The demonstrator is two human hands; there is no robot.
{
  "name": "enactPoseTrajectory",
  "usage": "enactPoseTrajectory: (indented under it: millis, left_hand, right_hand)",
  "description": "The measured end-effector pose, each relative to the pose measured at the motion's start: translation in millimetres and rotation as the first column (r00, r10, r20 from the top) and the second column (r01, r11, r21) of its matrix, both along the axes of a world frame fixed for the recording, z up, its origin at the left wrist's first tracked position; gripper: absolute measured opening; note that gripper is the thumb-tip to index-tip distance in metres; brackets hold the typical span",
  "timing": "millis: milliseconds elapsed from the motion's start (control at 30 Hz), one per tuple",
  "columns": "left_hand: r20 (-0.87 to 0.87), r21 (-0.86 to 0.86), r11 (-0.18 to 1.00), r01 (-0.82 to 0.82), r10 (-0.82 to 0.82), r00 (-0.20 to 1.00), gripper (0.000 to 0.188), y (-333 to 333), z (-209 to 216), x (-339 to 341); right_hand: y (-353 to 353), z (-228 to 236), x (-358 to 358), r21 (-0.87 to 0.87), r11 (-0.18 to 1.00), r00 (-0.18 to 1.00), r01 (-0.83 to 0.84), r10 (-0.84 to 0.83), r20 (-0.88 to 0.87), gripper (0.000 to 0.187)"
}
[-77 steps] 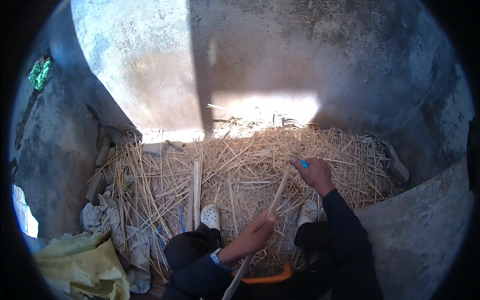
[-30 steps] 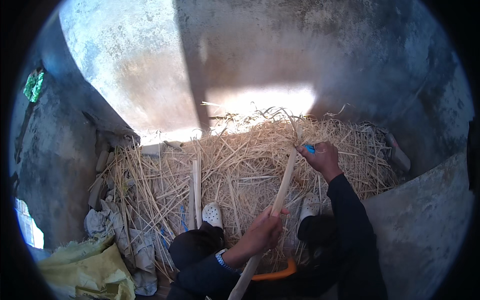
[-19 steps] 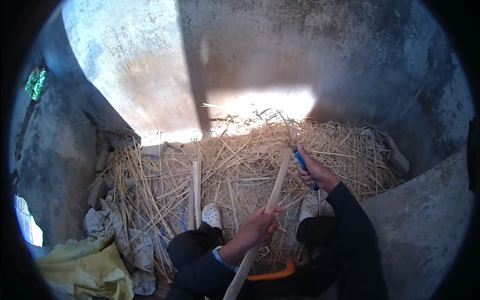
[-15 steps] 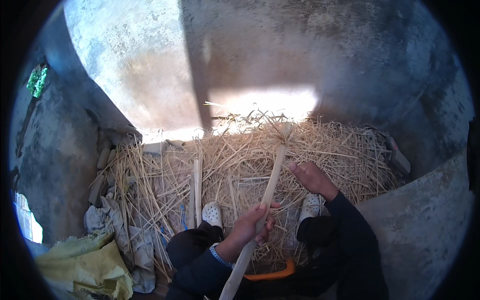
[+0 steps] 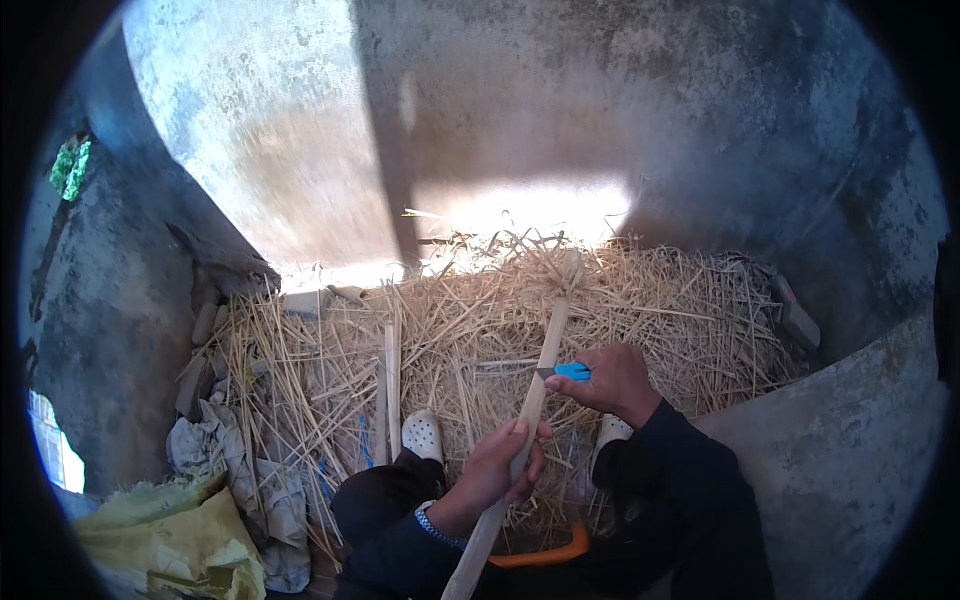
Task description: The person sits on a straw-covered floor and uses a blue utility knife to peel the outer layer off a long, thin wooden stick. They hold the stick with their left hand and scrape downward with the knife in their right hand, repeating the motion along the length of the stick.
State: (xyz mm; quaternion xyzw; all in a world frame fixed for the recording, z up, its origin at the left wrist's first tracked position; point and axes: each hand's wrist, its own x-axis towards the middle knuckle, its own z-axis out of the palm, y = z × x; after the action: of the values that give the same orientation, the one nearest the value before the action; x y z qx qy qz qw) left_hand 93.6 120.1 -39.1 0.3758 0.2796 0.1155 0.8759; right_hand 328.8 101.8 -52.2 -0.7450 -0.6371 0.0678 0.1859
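A long pale strip of wood or bamboo [image 5: 548, 345] runs from the lower edge up and away from me, with a tuft of thin curled shavings [image 5: 560, 275] at its far end. My left hand [image 5: 503, 465] is wrapped round its lower part. In my right hand [image 5: 612, 380] is a small knife [image 5: 572, 371] with a blue handle. Its short dark blade lies against the strip, above my left hand; whether it bites into the wood I cannot tell.
Straw-like shavings [image 5: 680, 320] cover the floor. Two upright pale strips [image 5: 392, 380] stand left of my shoes [image 5: 422, 436]. A yellow sack [image 5: 165, 540] and grey cloth [image 5: 270, 510] lie lower left. An orange curved piece [image 5: 550, 550] shows beneath me. Concrete walls [image 5: 500, 110] surround the spot.
My right hand has moved down and left to the strip, and the blue-handled knife now shows in it, blade at the wood. My left hand keeps its grip, slightly lower.
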Motion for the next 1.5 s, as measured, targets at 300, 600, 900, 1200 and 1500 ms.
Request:
enactPoseTrajectory:
  millis: [300, 600, 900, 1200, 1500]
  left_hand:
    - [-0.025, 0.034, 0.999, 0.023, -0.022, 0.999, 0.034, -2.9, 7.2, -4.9]
    - [-0.053, 0.156, 0.985, 0.078, -0.070, 0.996, 0.035, -5.9, 12.5, -9.3]
    - [-0.042, 0.208, 0.976, 0.059, -0.052, 0.998, 0.032, -9.6, 5.5, -6.1]
    - [-0.052, 0.161, 0.979, 0.122, -0.115, 0.992, 0.025, -20.5, 5.0, -0.7]
    - [-0.121, 0.135, 0.988, 0.069, -0.053, 0.991, 0.027, 6.5, -16.0, 6.6]
  right_hand:
    - [-1.0, -4.6, 4.2, 0.037, 0.999, 0.999, 0.005, -0.004, -0.033, 0.073]
    - [-6.2, -10.2, -0.1, 0.045, 0.998, 0.997, -0.049, 0.051, -0.050, 0.073]
    - [18.7, -27.1, 35.9, 0.291, 0.957, 0.994, -0.011, -0.022, 0.108, 0.070]
    - [22.5, -18.6, 70.9, 0.089, 0.969, 0.959, 0.231, -0.242, 0.148, 0.071]
    - [16.2, -28.0, 54.4, -0.414, 0.879, 0.883, 0.236, -0.372, -0.286, 0.075]
